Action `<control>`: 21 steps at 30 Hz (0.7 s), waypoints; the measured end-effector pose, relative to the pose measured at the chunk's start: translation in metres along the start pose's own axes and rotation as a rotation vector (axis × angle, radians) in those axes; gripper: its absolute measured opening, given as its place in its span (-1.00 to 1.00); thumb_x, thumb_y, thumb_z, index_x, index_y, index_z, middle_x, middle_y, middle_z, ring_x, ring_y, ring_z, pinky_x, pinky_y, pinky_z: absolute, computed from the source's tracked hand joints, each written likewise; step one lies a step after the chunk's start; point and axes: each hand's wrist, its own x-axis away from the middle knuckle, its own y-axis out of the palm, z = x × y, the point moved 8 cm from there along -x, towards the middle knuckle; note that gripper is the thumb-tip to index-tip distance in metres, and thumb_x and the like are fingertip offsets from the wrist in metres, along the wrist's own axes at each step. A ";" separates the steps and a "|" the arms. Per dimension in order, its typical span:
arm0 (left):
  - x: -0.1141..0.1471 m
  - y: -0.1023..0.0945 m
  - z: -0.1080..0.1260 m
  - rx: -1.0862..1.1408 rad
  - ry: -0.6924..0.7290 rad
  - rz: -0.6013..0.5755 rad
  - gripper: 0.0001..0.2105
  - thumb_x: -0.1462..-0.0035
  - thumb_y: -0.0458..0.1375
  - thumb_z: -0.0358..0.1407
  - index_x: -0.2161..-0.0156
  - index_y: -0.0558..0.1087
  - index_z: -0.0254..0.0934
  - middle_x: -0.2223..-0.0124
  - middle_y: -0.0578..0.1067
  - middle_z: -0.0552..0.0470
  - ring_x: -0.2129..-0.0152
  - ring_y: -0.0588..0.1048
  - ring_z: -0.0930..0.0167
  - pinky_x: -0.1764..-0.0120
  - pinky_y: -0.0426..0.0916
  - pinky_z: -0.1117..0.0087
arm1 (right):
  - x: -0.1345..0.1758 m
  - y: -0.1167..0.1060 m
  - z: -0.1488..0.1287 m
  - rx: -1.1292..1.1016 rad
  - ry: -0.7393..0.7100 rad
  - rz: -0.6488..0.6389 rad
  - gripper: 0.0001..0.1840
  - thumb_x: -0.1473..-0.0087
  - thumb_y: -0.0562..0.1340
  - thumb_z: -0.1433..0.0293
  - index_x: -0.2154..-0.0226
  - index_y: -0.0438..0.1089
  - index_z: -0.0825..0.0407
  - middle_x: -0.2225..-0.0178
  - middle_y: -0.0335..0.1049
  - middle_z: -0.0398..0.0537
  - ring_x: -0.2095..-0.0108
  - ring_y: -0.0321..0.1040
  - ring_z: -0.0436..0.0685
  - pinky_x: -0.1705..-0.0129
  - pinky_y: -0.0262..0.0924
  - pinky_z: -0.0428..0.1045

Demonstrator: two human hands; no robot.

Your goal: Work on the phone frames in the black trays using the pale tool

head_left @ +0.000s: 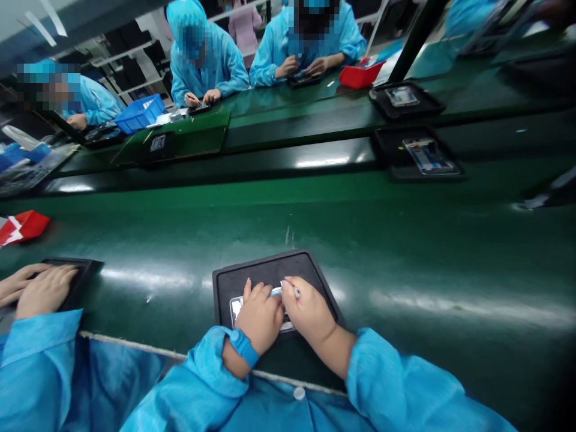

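Left hand (258, 318): fingers press the phone frame (236, 307) flat in the black tray (270, 270), near bench edge.
Right hand (308, 309): fingers pinch a slim tool (288, 290).
Advice: keep the frame pinned and the tool low.

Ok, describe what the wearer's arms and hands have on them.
Both arms are in loose bright-blue smock sleeves with gathered cuffs. The left hand is bare, with a blue wristband just above its cuff. The right hand is bare too, no glove or band. A white button shows on the smock front.

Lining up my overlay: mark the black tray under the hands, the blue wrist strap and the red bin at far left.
black tray (270, 267), head view, bare far part.
blue wrist strap (243, 347), head view, band on left wrist.
red bin (27, 224), head view, top face.
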 end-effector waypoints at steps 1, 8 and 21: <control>0.000 -0.001 0.000 -0.005 0.001 0.010 -0.81 -0.08 -0.01 -0.40 0.24 0.42 -0.24 0.17 0.42 -0.03 0.12 0.32 0.27 -0.06 0.04 -0.01 | 0.000 -0.003 0.006 -0.045 0.063 0.027 -0.62 -0.12 -0.10 0.24 0.43 0.33 0.06 0.47 0.41 0.06 0.43 0.38 0.16 0.37 0.28 -0.01; 0.001 -0.002 0.003 -0.024 0.013 0.050 -0.83 -0.10 -0.02 -0.35 0.27 0.41 -0.23 0.19 0.42 -0.01 0.14 0.33 0.27 -0.05 0.06 -0.01 | 0.014 -0.014 0.047 -0.328 0.541 0.157 -0.58 -0.07 -0.05 0.07 0.38 0.25 0.08 0.52 0.37 0.00 0.55 0.34 0.10 0.52 0.26 -0.03; 0.000 -0.001 0.006 -0.054 0.059 0.076 -0.84 -0.10 -0.04 -0.40 0.29 0.39 -0.29 0.19 0.42 -0.06 0.15 0.34 0.26 -0.02 0.11 -0.03 | 0.020 -0.004 0.054 -0.327 0.517 0.126 -0.61 -0.05 -0.01 0.08 0.28 0.23 0.06 0.42 0.39 0.01 0.43 0.36 0.13 0.36 0.27 0.05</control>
